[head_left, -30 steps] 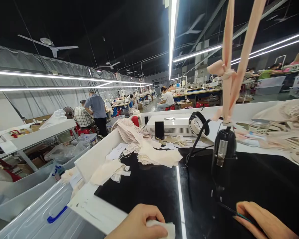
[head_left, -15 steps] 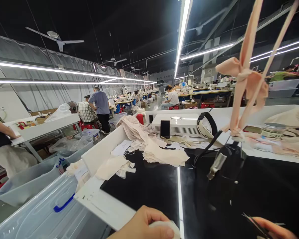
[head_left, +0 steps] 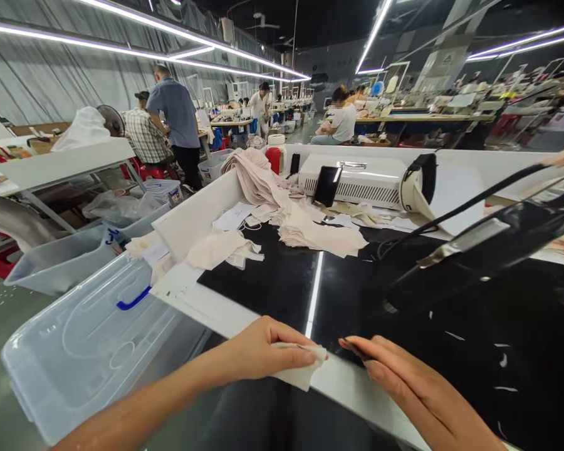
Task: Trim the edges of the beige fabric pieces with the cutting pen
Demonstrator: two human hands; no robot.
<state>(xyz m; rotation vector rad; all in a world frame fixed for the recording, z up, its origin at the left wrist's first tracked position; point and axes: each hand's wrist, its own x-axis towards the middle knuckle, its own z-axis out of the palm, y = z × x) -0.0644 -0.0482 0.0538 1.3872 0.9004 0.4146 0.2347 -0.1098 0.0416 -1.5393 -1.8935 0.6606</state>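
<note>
Near the front edge of the black-topped table (head_left: 263, 294), my left hand (head_left: 263, 351) pinches a small cream piece of fabric (head_left: 303, 374) between thumb and fingers. A corner of it hangs below the hand. Just to the right, my right hand (head_left: 408, 382) is closed around dark metal snips (head_left: 356, 349). Most of the snips is hidden by the fingers. The two hands are apart, with a small gap between fabric and snips. Farther back on the table lies a stack of cream fabric pieces (head_left: 317, 233), with more cream pieces (head_left: 223, 247) to its left.
A black strap with a metal clip (head_left: 465, 241) hangs over the right side. A phone (head_left: 328, 186) leans against a white vented box (head_left: 357, 178) at the back. Thread scraps lie at right. A lidded plastic bin (head_left: 89, 338) stands left. Several people work beyond.
My view has tilted down. Both hands now show higher in view, and my right hand has come in close to the left with the snips. The fabric stays in my left hand.
</note>
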